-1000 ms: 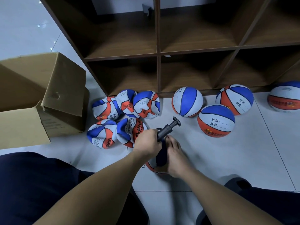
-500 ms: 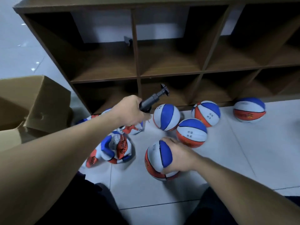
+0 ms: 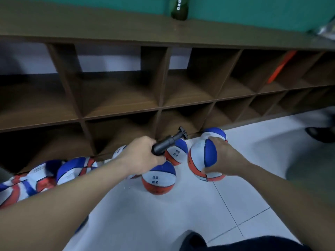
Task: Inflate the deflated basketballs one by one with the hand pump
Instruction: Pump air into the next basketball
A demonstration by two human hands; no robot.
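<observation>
Rubber, crumpled: a heap of deflated basketballs (image 3: 45,176) in blue, white and orange lies at far left on the floor, against the foot of the wooden cubby shelf (image 3: 159,107). These are judged to be the work not yet done.

Left hand (image 3: 143,156): fingers curled round the barrel of the black hand pump (image 3: 167,142), clamped firmly. The pump's long axis runs up and to the right, away from the person, its T-handle at the far upper end above the round balls. The needle end is hidden inside the fist (whether a needle is fitted cannot be told).

Below and just right of that hand: a round ball with printed characters (image 3: 158,178) on the tiles, and a second one (image 3: 176,152) just behind it, near the shelf foot.

Right hand (image 3: 223,160): fingers spread and curled over the right side of a full, round basketball (image 3: 203,158), gripping it; whether it is lifted off the floor or resting on it cannot be told. Another ball (image 3: 214,133) sits partly hidden just behind it.

Relation that matters: the flat balls lie to the left of both hands, nearer the pump hand; the right hand, on the far side, must first let go of its round ball. A reach leftward across the body seems needed, with the pump's hidden lower end turned toward the next ball's valve.

Far right, shelf compartment: an orange object (image 3: 280,67), too blurred to name. On the shelf top, a green bottle (image 3: 179,9).
</observation>
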